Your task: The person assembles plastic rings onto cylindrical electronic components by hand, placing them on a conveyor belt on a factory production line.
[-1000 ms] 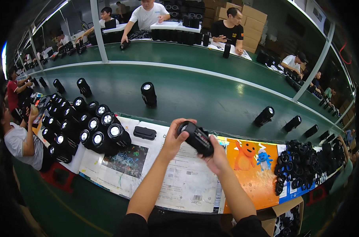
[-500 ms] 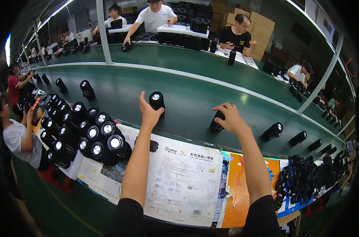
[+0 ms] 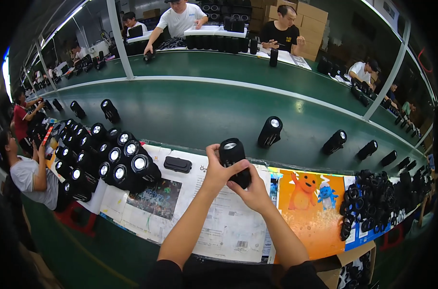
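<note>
Both my hands hold one black cylindrical speaker [image 3: 231, 153] with a silver disc on its top end, above the near edge of the work board. My left hand [image 3: 218, 168] wraps its left side, the thumb lying across the front. My right hand [image 3: 253, 191] grips its lower right part, and the fingers behind are hidden. A similar speaker [image 3: 270, 132] stands on the green belt beyond my right hand. Left of my hands a black oblong piece [image 3: 177, 164] lies on the white printed board [image 3: 209, 231].
Many black speakers [image 3: 114, 156] stand crowded at left. More speakers [image 3: 334, 141] are spaced along the green conveyor [image 3: 190, 115]. Black rings [image 3: 368, 202] are heaped at right, beside an orange printed sheet [image 3: 310, 231]. A co-worker [image 3: 31, 178] sits at left; others work across the belt.
My left hand has brought the speaker from the belt toward me, over the board. My right hand has left the other speaker on the belt and joined the left on this one.
</note>
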